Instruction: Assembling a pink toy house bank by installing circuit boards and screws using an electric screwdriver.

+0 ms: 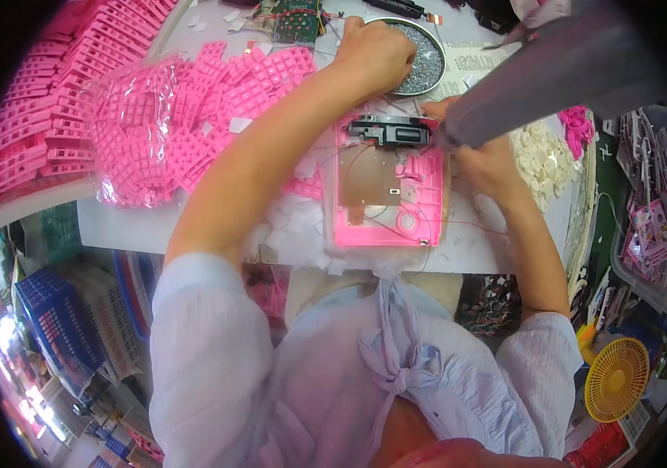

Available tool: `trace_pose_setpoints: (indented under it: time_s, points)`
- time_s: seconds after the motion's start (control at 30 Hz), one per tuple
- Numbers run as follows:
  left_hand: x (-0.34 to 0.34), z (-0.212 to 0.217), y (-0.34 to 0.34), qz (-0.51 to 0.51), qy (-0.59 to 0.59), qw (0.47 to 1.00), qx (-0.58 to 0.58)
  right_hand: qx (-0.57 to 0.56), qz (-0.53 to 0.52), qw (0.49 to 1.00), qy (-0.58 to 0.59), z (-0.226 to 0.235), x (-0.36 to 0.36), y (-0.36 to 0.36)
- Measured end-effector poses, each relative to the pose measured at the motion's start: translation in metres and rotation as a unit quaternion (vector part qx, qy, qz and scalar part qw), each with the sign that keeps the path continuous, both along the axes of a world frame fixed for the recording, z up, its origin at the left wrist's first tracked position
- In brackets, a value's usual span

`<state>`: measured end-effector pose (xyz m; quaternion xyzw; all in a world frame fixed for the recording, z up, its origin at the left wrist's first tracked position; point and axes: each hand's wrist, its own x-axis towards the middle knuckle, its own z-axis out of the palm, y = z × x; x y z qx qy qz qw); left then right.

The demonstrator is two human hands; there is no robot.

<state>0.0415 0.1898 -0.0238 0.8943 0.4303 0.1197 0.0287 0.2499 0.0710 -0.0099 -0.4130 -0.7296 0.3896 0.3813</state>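
Note:
My left hand (376,56) is at the near left rim of a round metal bowl (444,66) of small silvery screws (425,58). Its fingers are curled down over the screws, and their tips are hidden. My right hand (493,168) is closed around the narrow end of a long grey power tool (536,90), which looks like an electric screwdriver and hides much of that hand. Beside this end lies a black and dark green module (392,131), across the far side of an open pink plastic casing (425,234). Thin wires and a flat brownish plate (368,178) are inside the casing.
Left of the casing lie many pink keypad-like frames (259,86), some in a clear bag (134,129), with white paper pieces (298,234) nearby. Cream-coloured parts (540,160) are piled at right. A green circuit board (296,22) lies at the back. A yellow basket (617,380) stands lower right.

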Motion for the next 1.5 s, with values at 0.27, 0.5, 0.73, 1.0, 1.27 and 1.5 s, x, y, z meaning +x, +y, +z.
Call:
trace_pose_setpoints:
  time_s: [0.27, 0.5, 0.73, 1.0, 1.27, 1.5]
  points:
    - [0.007, 0.017, -0.006, 0.032, -0.051, 0.997, 0.046, -0.031, 0.232, 0.924, 0.303, 0.116, -0.026, 0.047]
    - [-0.042, 0.042, -0.074, -0.068, -0.151, 0.983, 0.075, -0.059, 0.018, 0.971, 0.231, 0.108, -0.037, 0.019]
    - [-0.034, 0.041, -0.148, -0.053, -0.285, 0.957, 0.003, 0.043, 0.193, 0.907, 0.371, 0.095, -0.044, -0.018]
    - [-0.036, 0.041, -0.152, -0.054, -0.329, 0.941, -0.058, 0.031, 0.2, 0.906, 0.371, 0.09, -0.05, -0.02]
    - [-0.032, 0.04, -0.139, 0.036, -0.182, 0.98, 0.075, 0.065, 0.08, 0.914, 0.393, 0.063, -0.05, 0.003]
    - [-0.036, 0.028, -0.139, 0.032, -0.148, 0.988, 0.028, -0.003, 0.018, 0.92, 0.391, 0.038, -0.064, 0.017]
